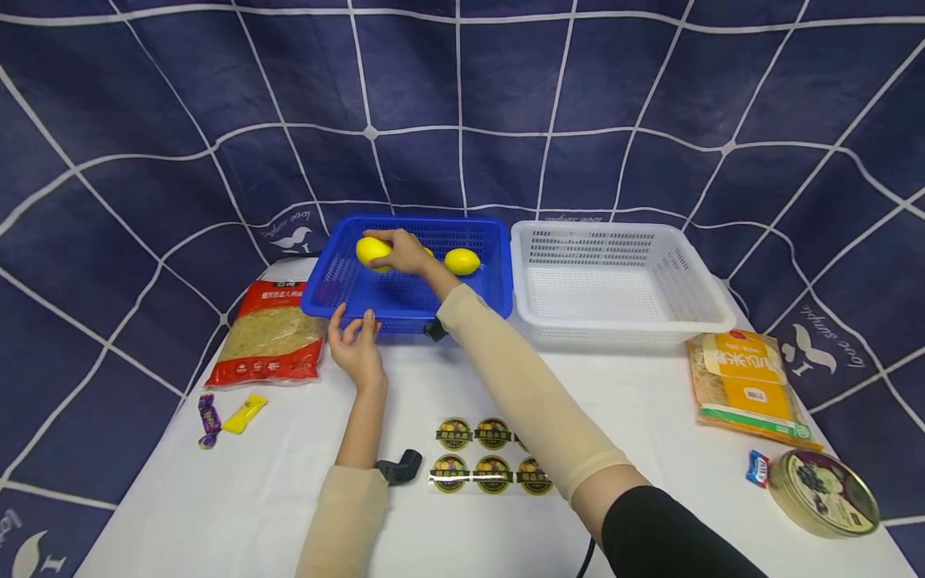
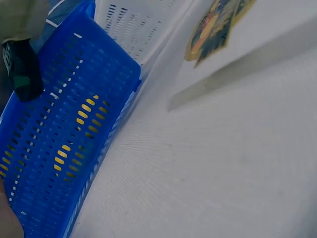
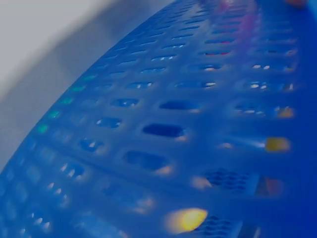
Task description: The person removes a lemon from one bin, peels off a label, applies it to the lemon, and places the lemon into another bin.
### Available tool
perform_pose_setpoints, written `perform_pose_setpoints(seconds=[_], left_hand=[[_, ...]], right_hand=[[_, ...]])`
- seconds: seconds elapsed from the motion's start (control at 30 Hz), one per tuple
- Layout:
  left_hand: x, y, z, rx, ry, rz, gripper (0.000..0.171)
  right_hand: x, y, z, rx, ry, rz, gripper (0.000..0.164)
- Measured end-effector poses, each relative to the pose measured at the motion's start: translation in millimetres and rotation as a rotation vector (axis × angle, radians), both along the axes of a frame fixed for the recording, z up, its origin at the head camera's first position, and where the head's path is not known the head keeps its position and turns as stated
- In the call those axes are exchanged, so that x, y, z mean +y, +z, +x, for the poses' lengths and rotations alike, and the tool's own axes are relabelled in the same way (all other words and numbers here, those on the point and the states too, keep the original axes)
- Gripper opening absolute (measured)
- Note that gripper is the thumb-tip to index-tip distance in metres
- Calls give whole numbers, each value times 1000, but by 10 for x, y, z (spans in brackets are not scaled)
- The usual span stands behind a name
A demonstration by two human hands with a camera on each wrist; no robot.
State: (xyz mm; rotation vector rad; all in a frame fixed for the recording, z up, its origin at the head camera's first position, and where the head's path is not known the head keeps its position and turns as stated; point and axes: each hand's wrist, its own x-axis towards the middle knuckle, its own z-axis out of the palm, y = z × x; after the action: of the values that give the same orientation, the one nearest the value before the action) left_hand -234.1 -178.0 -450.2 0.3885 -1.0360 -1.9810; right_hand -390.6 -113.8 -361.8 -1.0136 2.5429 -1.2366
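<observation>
Over the left part of a blue basket (image 1: 340,293), my right hand (image 1: 405,250) grips a yellow lemon (image 1: 370,250). Another lemon (image 1: 462,261) lies in the basket to the right of that hand, and more yellow shows partly hidden behind the fingers. My left hand (image 1: 356,349) is at the basket's front left edge, its fingers up by the rim; whether they press on it I cannot tell. In the left wrist view, yellow shows through the slots of the basket wall (image 2: 74,119). Only the blurred, slotted basket wall (image 3: 163,129) fills most of the right wrist view.
A white basket (image 1: 614,325) stands right of the blue one. At left lie a red pasta bag (image 1: 270,333) and two wrapped candies (image 1: 246,413). A sticker sheet (image 1: 473,474) lies in front. At right are a yellow food bag (image 1: 747,389), a small packet (image 1: 757,468) and a round tin (image 1: 824,491).
</observation>
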Motion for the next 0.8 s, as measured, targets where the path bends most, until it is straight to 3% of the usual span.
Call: perform_pose_setpoints(seconds=[0.27, 0.53, 0.7, 0.8], left_hand=[[-3, 62, 69, -33, 14, -119, 40], [28, 158, 70, -18, -27, -97, 37], [-11, 72, 16, -21, -25, -74, 37], [-10, 18, 1, -41, -11, -72, 39]], right_hand=[[167, 354, 309, 32, 50, -167, 64], [632, 731, 928, 94, 129, -294, 62], [1191, 869, 1399, 269, 121, -259, 61], [1559, 820, 1640, 386, 100, -197, 61]])
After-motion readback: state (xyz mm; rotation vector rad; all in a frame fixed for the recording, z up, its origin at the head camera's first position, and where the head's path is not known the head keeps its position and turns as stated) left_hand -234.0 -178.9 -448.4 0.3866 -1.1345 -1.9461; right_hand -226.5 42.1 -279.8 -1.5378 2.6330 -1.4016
